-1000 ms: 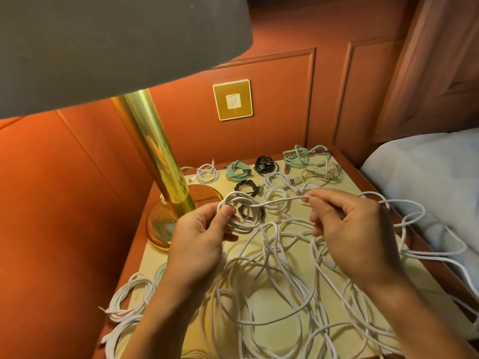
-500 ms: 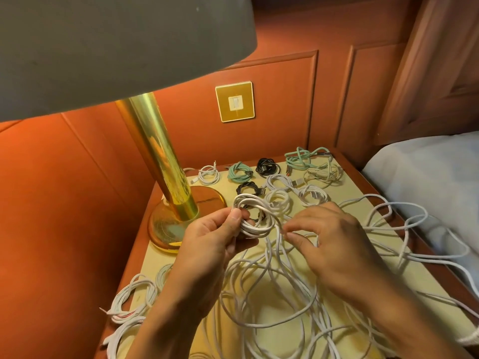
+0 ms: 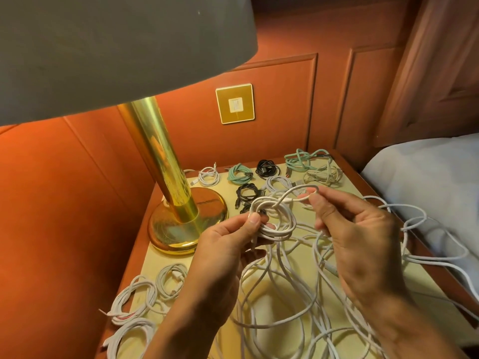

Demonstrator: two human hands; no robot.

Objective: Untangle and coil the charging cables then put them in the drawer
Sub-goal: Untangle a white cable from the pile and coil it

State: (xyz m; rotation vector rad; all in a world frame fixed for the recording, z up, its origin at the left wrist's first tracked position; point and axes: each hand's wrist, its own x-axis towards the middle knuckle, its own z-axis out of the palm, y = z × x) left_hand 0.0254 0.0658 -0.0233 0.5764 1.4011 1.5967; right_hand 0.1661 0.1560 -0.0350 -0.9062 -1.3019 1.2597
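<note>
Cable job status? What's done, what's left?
Done: back coils in white, green and black, plus front-left coils, lie wound. In hand: the left hand holds a partly wound white coil, and the right hand pinches its strand. Left: the white tangle, a loose-looking green bundle, and stowing everything. No drawer is in view.

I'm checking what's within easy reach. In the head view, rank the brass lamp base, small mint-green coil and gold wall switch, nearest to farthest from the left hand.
1. Brass lamp base, just left of the left hand gripping the white coil.
2. Small mint-green coil, back row of the table.
3. Gold wall switch, mounted above, behind the table.
</note>
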